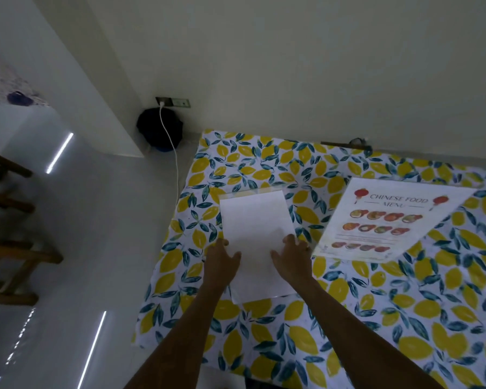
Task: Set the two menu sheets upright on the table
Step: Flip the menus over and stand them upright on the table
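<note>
The blank-faced menu sheet [257, 242] lies flat on the tabletop [404, 318] directly between my two hands, its long axis running away from me, so each hand sits at one long edge. My left hand [222, 258] rests on the sheet's left edge, fingers spread and loose, the thumb lying over the paper; my right hand [292, 256] does the same on the right edge. Neither has closed on it, both are open and only touching, so I judge I am about to pinch the two sides and tip the far end up. A clear rim shows around the paper, so it is probably in a sleeve or stand, though I cannot tell which.

The printed menu sheet [387, 220], headed Chinese Food Menu, is just beside my right hand, further out and to the right. It seems to lean rather than lie flat, but I cannot say for sure. My right hand is much the nearer to it, so that one falls to the right side next
</note>
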